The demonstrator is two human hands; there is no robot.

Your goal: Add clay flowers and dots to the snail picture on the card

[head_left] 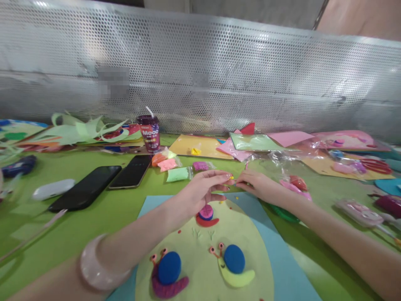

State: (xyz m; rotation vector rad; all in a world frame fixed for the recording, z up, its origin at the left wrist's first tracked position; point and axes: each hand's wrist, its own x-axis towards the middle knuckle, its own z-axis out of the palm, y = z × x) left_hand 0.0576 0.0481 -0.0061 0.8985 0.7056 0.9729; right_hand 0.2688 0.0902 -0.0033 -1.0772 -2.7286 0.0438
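My left hand (203,190) reaches over the top of the picture, its thumb and fingertips closed on a small yellow bit of clay (232,177). Close to its right, my right hand (255,182) has its fingers pinched together; what they hold, if anything, cannot be made out. Below lies a light-blue sheet (282,267) with a pale yellow-green round area (200,255). On it are a purple clay snail (169,288) and a yellow clay snail (236,279), both with blue shells. A red clay snail (208,221) with a pink-and-blue shell sits higher, partly under my left hand.
Clay packets (178,174), a Meco cup (152,136) with a straw and two dark phones (87,187) lie left of centre. Coloured paper (260,142) lines the back, before a perforated metal panel (200,62). Plastic-wrapped pieces (359,211) lie right.
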